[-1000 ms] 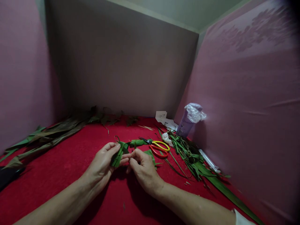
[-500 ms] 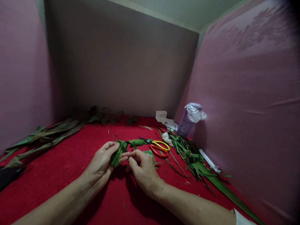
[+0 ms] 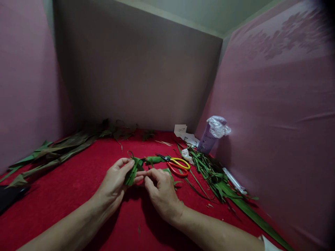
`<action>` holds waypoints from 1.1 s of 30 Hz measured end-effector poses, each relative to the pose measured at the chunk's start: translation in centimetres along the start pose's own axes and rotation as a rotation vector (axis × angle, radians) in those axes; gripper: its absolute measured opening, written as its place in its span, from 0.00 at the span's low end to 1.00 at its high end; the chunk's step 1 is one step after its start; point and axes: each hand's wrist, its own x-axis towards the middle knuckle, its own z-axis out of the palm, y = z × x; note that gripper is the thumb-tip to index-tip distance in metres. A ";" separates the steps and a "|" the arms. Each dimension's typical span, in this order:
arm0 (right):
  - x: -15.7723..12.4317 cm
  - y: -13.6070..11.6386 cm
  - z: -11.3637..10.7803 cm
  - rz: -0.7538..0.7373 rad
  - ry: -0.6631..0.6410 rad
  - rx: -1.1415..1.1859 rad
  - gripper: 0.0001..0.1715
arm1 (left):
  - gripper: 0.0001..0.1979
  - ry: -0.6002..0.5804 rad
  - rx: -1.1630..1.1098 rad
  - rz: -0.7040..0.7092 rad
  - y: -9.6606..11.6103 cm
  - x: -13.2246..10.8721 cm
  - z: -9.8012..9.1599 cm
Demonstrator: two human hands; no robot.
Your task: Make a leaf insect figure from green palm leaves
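My left hand (image 3: pixel 115 179) is closed around a folded green leaf piece (image 3: pixel 133 174), thumb on top and fingers behind it. A thin loop of leaf sticks up from its top. My right hand (image 3: pixel 161 191) is pinched, its fingertips meeting the left fingertips just right of the leaf piece; what lies in the pinch, if anything, is too small to make out. Just beyond the right hand lie scissors (image 3: pixel 175 165) with one yellow and one red handle. Their blades rest over a flat green leaf strip (image 3: pixel 154 160). Another green leaf piece (image 3: pixel 169 173) shows partly behind my right hand.
Leaf scraps (image 3: pixel 209 170) are heaped at the right, beside a long leaf (image 3: pixel 259 216) and a clear plastic tube (image 3: pixel 235 181). A purple container (image 3: pixel 208 139) topped with plastic wrap stands behind. Long dry leaves (image 3: pixel 62 150) and a dark flat object (image 3: pixel 12 197) lie left on the red cloth (image 3: pixel 65 195).
The view has shifted very slightly. Both hands stay almost in place, the left still gripping the leaf piece and the right still pinched beside it.
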 end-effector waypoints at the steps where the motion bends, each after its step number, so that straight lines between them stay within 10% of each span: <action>1: -0.1 -0.2 -0.1 -0.023 0.027 -0.073 0.10 | 0.09 0.009 0.005 0.015 0.1 0.0 0.0; 13: -0.3 -2.5 -2.4 -0.558 0.398 -0.340 0.07 | 0.07 0.045 0.060 0.083 0.2 0.2 -0.2; 20: 0.2 -1.7 -2.0 -0.344 0.233 -0.411 0.07 | 0.06 0.018 0.105 0.050 -0.1 -0.3 0.2; 33: 0.6 -1.7 -1.9 -0.276 0.317 -0.364 0.04 | 0.12 -0.063 0.123 0.067 -0.8 -1.3 0.7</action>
